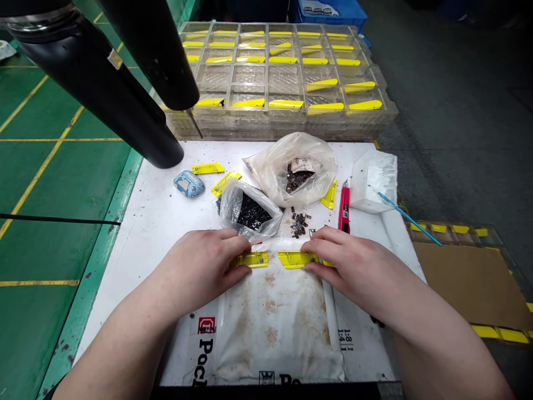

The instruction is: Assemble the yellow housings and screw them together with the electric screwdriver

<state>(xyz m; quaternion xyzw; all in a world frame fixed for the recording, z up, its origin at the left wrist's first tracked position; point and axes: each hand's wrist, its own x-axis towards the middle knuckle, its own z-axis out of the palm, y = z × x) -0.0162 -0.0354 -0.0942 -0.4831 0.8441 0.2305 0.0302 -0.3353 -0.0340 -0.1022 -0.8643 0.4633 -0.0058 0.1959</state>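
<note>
My left hand [219, 258] pinches the left end of a yellow plastic piece [257, 259] lying over a stained white packet [275, 322]. To its right, my right hand [337, 255] has its fingers closed on a second yellow piece [291, 259]; part of another yellow piece shows under that hand. A narrow gap separates the two held pieces. Just beyond the hands are a plastic bag of small black parts [253, 214], a larger bag of dark metal parts [300, 179] and a loose pile of small dark clips [300, 223].
A clear compartment tray [287, 119] with yellow pieces stands at the back. Two black cylinders [125, 94] hang at upper left, one with a thin bit. On the table are a blue object [189, 184], a red cutter [345, 208] and a clear container [375, 180] with a blue stick.
</note>
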